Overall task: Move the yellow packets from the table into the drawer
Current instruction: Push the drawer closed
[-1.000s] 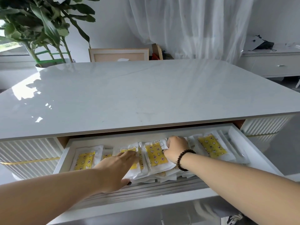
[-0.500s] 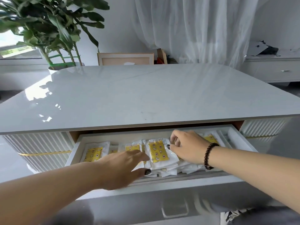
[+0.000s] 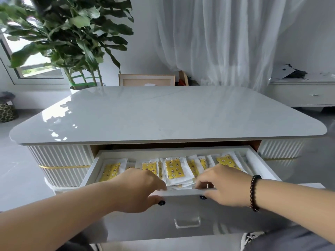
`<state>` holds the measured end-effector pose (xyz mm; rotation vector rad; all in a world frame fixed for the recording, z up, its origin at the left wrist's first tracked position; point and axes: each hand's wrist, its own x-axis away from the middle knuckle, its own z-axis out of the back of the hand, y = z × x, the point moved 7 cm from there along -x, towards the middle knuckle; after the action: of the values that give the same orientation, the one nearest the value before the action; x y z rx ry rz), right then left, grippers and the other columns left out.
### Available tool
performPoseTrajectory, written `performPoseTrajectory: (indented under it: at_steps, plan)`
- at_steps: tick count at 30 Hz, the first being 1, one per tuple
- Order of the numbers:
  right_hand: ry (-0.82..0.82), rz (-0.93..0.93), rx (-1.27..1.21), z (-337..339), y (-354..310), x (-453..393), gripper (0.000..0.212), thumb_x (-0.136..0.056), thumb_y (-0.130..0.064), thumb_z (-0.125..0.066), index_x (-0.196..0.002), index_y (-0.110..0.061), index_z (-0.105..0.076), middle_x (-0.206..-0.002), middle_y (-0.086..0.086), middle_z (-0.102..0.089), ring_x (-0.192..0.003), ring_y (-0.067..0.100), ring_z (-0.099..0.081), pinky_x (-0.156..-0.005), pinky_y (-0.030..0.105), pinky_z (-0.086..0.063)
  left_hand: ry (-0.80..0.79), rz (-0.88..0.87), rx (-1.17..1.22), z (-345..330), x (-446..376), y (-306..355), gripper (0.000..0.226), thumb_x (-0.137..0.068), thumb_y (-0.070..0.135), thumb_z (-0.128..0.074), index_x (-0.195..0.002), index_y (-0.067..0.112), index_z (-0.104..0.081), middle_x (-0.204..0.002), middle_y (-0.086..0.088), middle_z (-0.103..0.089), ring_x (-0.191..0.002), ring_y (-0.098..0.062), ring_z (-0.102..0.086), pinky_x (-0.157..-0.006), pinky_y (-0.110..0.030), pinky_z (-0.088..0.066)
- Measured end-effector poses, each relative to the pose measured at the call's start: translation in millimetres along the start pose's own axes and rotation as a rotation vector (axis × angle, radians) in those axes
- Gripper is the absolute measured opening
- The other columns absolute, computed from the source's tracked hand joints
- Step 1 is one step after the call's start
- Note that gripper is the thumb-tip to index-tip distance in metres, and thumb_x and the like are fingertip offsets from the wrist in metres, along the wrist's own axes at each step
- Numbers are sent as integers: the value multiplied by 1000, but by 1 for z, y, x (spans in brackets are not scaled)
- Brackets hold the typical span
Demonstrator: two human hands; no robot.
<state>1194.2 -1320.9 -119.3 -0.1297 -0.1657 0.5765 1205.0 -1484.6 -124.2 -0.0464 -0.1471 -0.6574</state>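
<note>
While the drawer (image 3: 181, 193) stands pulled out from under the glossy white bench (image 3: 163, 113), both hands grip its front edge. The left hand (image 3: 139, 191) curls its fingers over the top of the front panel with the thumb pressed against the outer face, and the right hand (image 3: 224, 187) holds the same edge just beside it, fingers hooked inside and thumb on the face. A dark bead bracelet (image 3: 254, 192) circles the right wrist. The yellow packets (image 3: 173, 169) lie inside the drawer in an overlapping row, each in a white wrapper, spread from the left wall to the right. A clear handle (image 3: 187, 222) sits on the drawer front below the hands. Behind the bench stand a leafy plant (image 3: 72, 33), a white curtain (image 3: 217, 38) and a low cabinet (image 3: 304, 95).
</note>
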Motion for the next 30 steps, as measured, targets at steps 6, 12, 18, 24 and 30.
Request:
performPoseTrajectory:
  at_steps: [6, 12, 18, 24, 30]
  plan:
    - [187, 47, 150, 14, 7, -10, 63, -80, -45, -65, -136, -29, -40, -136, -12, -38, -128, 7, -33, -105, 26, -35, 173, 164, -8, 14, -9, -27, 109, -69, 78, -55, -150, 26, -5, -154, 11, -19, -140, -11, -23, -113, -30, -27]
    - [139, -133, 175, 24, 46, -42, 120, -58, -72, -70, -150, -29, -7, -157, -7, 2, -146, 17, 4, -119, 39, -15, 144, 279, -93, 10, -27, -60, 134, -56, 97, -37, -148, 19, 20, -156, -3, 26, -145, -20, 22, -119, -48, 0]
    - [7, -185, 222, 22, 68, -69, 116, -64, -76, -61, -150, -30, 1, -159, -4, 10, -145, 18, 19, -115, 58, 2, 56, 343, -132, 5, -48, -88, 135, -56, 98, -32, -148, 14, 20, -159, -8, 13, -146, -26, 16, -118, -51, 8]
    - [16, -199, 247, 27, 78, -84, 102, -70, -77, -53, -150, -27, -12, -156, -9, -13, -144, 13, -12, -113, 62, 3, 104, 282, -355, 18, -68, -94, 123, -60, 97, -22, -150, 14, -6, -131, -2, -43, -119, -25, -47, -116, -54, -9]
    - [179, -116, 311, 36, 75, -93, 74, -80, -67, -51, -140, -28, -35, -137, -9, -41, -131, 14, -36, -119, 44, -10, 313, 206, -464, 22, -77, -97, 83, -73, 84, -27, -109, 15, -56, -93, -3, -52, -74, -24, -53, -82, -38, -43]
